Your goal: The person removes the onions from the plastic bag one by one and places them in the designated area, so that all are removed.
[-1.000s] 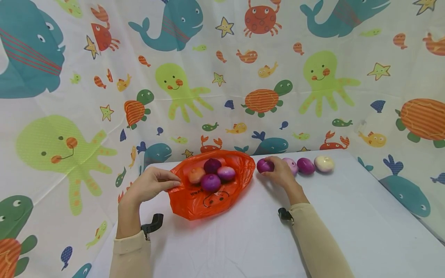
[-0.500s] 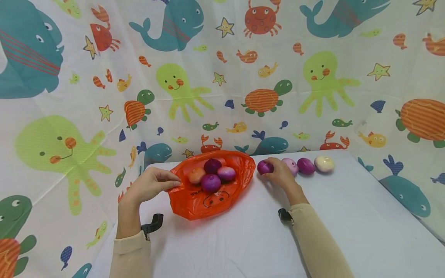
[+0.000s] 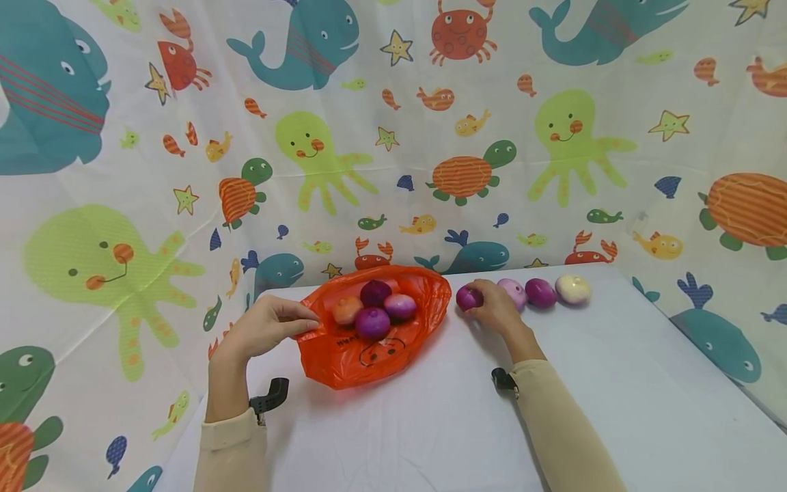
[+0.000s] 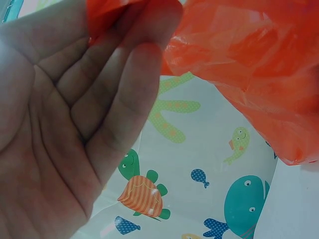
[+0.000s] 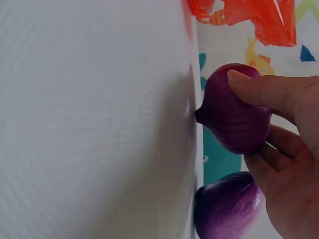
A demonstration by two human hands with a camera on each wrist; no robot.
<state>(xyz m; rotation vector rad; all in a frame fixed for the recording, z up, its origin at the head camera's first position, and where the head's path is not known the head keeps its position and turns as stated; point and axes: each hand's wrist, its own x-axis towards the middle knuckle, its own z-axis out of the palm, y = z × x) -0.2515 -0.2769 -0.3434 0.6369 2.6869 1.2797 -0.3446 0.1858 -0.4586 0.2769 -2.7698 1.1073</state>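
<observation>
My left hand (image 3: 279, 329) pinches the left edge of a red plastic bag (image 3: 350, 362) that lies spread with its mouth wide. Several onions rest in it: an orange-brown one (image 3: 347, 310), a dark purple one (image 3: 376, 294), a bright purple one (image 3: 372, 324) and a pale violet one (image 3: 401, 307). To the right of the bag my right hand (image 3: 494, 306) grips a purple onion (image 5: 234, 109) between thumb and fingers. In the right wrist view its pointed tip faces the tabletop. The left wrist view has the bag's edge (image 4: 234, 45) tucked between thumb and fingers.
Beyond my right hand stand a pink onion (image 3: 513, 294), a purple onion (image 3: 541, 294) and a white onion (image 3: 573, 290) in a row. They sit near the back edge of the white table (image 3: 430, 424). A curtain with sea animals (image 3: 393, 150) hangs behind and to the left.
Almost nothing differs. The purple onion in my right hand has shifted very slightly to the right; my left hand and the bag stay put.
</observation>
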